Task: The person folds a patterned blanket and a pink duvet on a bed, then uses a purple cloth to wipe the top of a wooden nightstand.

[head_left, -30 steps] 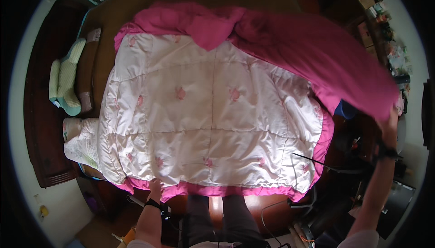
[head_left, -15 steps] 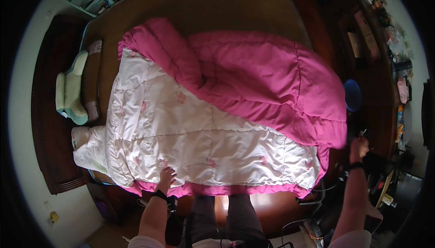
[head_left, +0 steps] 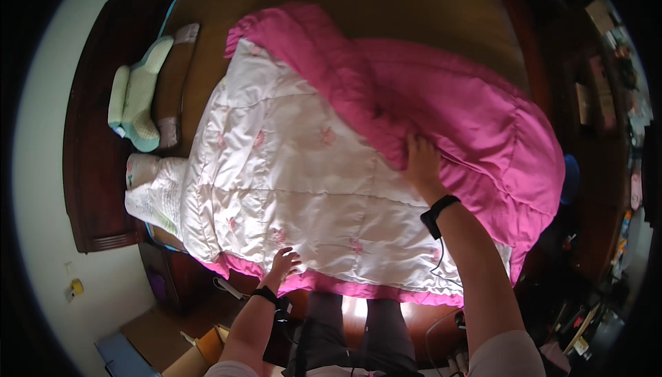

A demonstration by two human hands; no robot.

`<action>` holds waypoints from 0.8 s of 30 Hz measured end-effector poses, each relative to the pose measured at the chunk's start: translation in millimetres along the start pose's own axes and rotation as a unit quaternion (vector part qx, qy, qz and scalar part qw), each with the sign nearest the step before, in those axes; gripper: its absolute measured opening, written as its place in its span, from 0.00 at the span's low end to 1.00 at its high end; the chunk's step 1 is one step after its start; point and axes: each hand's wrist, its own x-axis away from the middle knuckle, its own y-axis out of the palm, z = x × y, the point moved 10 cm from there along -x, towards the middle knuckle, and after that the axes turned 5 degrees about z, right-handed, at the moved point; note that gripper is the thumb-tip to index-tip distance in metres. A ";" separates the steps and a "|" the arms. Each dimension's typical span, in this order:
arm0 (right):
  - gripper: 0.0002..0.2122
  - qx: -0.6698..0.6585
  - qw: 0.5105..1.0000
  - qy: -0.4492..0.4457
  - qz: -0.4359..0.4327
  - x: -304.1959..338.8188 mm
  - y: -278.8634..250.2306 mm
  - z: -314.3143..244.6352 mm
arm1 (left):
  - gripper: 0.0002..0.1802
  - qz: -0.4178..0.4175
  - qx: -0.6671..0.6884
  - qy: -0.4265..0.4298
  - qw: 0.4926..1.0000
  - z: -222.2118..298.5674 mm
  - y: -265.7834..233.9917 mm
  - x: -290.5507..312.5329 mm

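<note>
A thick quilt (head_left: 324, 170), pink on one side and white with small pink motifs on the other, lies on the bed. Its pink side (head_left: 476, 115) is folded back over the far and right part. My right hand (head_left: 422, 163) reaches across and touches the edge of this fold, its fingers stretched out over the pink cloth. By the near edge, my left hand (head_left: 283, 265) is over the white side, fingers apart and nothing in them. Each wrist wears a black band. A cable runs from the right one.
Green pillows (head_left: 141, 94) and a brown pillow (head_left: 176, 87) lie near the dark wooden headboard (head_left: 96, 129). A pale patterned pillow (head_left: 155, 187) is beside the quilt. Brown matting (head_left: 427, 5) covers the bed's far side. A blue round object (head_left: 570, 178) stands past the bed's right end.
My right hand has swung in from the far right to the pink fold. My left hand stays near the front edge. The view has shifted, with the quilt lying much as before.
</note>
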 end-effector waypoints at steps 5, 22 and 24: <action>0.17 0.098 0.988 0.086 -0.076 -42.3 32.3 54.1 | 0.24 -0.007 0.014 -0.016 1.000 -16.5 -33.5 -28.3; 0.44 -0.041 0.993 -0.085 0.076 -101.8 -72.5 -84.1 | 0.16 -0.058 0.060 0.084 0.993 10.1 -102.5 -91.1; 0.39 -0.067 0.976 -0.168 0.119 -158.1 -55.0 -139.8 | 0.15 -0.061 0.051 0.112 0.990 28.3 -104.0 -92.5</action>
